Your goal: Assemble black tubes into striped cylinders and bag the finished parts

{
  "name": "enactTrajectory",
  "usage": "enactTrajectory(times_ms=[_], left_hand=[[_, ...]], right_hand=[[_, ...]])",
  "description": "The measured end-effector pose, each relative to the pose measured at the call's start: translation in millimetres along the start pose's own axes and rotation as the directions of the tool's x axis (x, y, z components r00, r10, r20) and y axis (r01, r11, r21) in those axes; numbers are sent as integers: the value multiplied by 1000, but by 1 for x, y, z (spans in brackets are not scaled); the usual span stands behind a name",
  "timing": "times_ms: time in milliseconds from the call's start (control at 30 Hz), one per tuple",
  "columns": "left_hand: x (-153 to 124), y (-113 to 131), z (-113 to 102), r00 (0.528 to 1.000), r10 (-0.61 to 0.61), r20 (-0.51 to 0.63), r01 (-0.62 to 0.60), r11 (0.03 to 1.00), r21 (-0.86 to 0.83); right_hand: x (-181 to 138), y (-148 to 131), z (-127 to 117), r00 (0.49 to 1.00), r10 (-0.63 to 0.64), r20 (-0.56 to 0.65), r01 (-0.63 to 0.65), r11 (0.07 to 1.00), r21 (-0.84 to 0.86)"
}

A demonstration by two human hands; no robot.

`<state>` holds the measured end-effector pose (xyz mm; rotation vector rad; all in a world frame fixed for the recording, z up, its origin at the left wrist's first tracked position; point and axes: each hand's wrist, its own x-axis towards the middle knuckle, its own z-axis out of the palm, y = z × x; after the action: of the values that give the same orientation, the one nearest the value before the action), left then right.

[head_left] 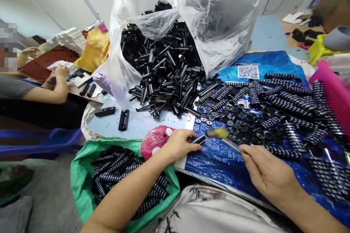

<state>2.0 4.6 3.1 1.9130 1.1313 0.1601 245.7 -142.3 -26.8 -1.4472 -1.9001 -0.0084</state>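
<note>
My left hand (182, 145) pinches a short black tube (198, 139) near the table's front edge, its shiny end pointing right. In my right hand (264, 169) is the handle of a small hammer (217, 133) with a yellowish, see-through face. The hammer head hangs just right of the tube, apart from it. Behind the hammer lie many small black discs (243, 123) with holes in their middles. Black rollers with white-dotted sleeves (294, 98) are heaped to the right. A pink wrapped ball (155, 140) sits beside my left wrist.
A clear plastic bag (218, 18) spills black tube parts (169, 65) onto the table. A green sack (82, 174) of dotted rollers stands below my left arm. A pink basket (332, 98) stands at right. Another person's arm (46, 93) is at far left.
</note>
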Motion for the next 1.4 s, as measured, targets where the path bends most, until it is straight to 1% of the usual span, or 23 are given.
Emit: enactTrajectory(times_ms=[67,200,233,367,433,467,600,667,700,767,800,833,900,933,967,1033,1067,1100,1133,1200,1233,1300,1400], left_hand=[[3,0,1,998,-25,58,30,997,-78],[6,-1,5,998,-8,59,15,992,-126],[7,-2,5,998,9,60,-2,992,-126],[17,-5,2,994,88,61,-80,990,-117],[23,-5,0,993,96,71,-91,993,-78],[26,-5,0,992,91,89,-87,995,-52],[31,5,2,989,62,132,-75,992,97],[26,13,-6,992,59,109,-78,981,177],[21,16,-14,989,61,132,-87,976,200],[5,19,-41,956,58,288,-116,975,187],[-5,18,-57,898,66,435,-133,983,125],[-14,16,-73,823,61,565,-106,993,46],[-28,12,-97,756,14,654,23,999,-48],[-31,11,-103,764,15,645,30,998,-59],[-31,12,-103,814,30,580,-14,999,-32],[-20,16,-89,933,133,335,-201,963,178],[-9,18,-78,958,220,185,-274,895,352],[5,20,-65,952,296,84,-295,800,523],[20,21,-54,935,354,40,-291,696,657],[52,20,-37,907,419,43,-281,525,803],[65,19,-33,900,431,68,-288,469,835],[85,16,-31,886,450,114,-317,407,857],[92,16,-37,842,531,100,-344,385,856]], right_hand=[[10,0,3,1000,-12,-24,11,1000,-18],[19,-1,11,987,-9,159,26,994,-104],[20,-3,10,985,-10,170,28,994,-104],[25,-17,4,992,-118,52,114,991,69],[27,-26,4,981,-189,39,182,974,136],[27,-29,6,974,-215,67,205,969,137],[23,-35,16,931,-265,251,251,964,85],[19,-31,15,921,-277,275,253,960,121],[16,-27,13,920,-277,276,245,959,145],[10,-17,5,925,-256,281,219,963,159],[7,-11,1,929,-238,281,203,968,148],[3,-5,-3,936,-218,278,189,974,129],[-4,6,-8,948,-167,270,150,985,85],[-7,10,-9,952,-147,268,132,989,71],[-8,13,-9,953,-135,271,121,990,67],[-7,16,-8,948,-126,292,108,991,78],[-5,17,-8,944,-129,303,106,990,90],[-1,19,-8,942,-132,310,106,989,101],[4,22,-8,942,-131,310,102,989,106],[18,31,-11,950,-108,292,87,993,86],[27,38,-12,958,-83,273,74,996,44],[47,56,-13,974,-3,228,27,994,-103],[81,89,-12,980,116,161,-56,940,-338]])
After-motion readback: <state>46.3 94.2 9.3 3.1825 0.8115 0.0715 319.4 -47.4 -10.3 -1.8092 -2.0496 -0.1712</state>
